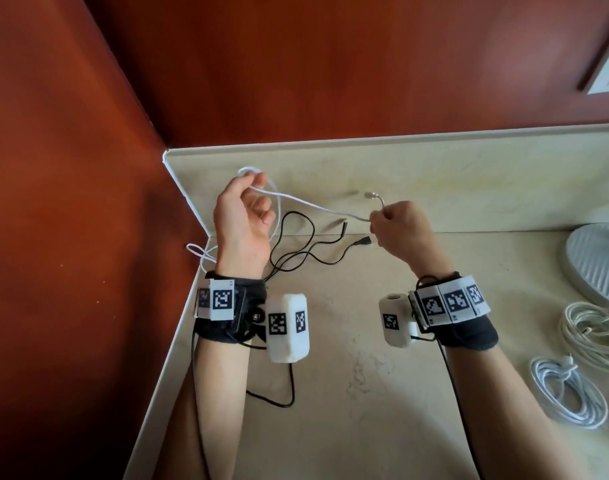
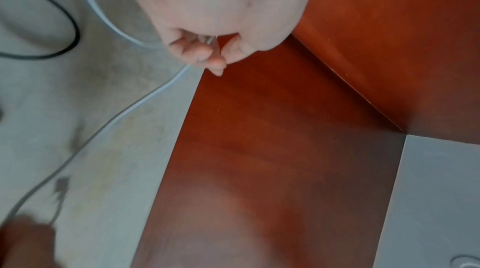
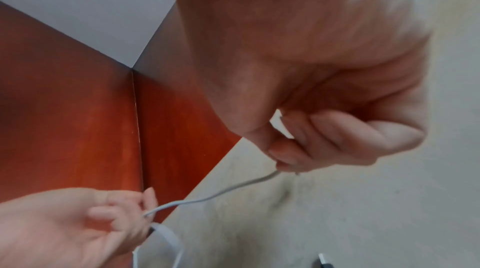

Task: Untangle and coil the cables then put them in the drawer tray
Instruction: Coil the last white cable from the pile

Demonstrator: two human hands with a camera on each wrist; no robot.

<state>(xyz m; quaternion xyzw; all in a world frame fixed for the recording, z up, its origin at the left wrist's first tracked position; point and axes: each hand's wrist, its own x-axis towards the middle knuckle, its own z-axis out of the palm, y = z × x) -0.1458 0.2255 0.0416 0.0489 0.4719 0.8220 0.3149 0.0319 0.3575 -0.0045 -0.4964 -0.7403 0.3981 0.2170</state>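
White cable (image 1: pixel 317 205) hangs above the counter (image 1: pixel 365 393), pinched by the left hand (image 1: pixel 242 216) and right hand (image 1: pixel 398 225). Black cable (image 1: pixel 296 251) waits loose. Two coils (image 1: pixel 570 393) look done. No drawer shows.

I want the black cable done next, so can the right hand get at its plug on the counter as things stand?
Probably not yet: the right hand is pinching the white cable. The black plug lies uncovered just beside it, so once the hand lets go the way looks free.
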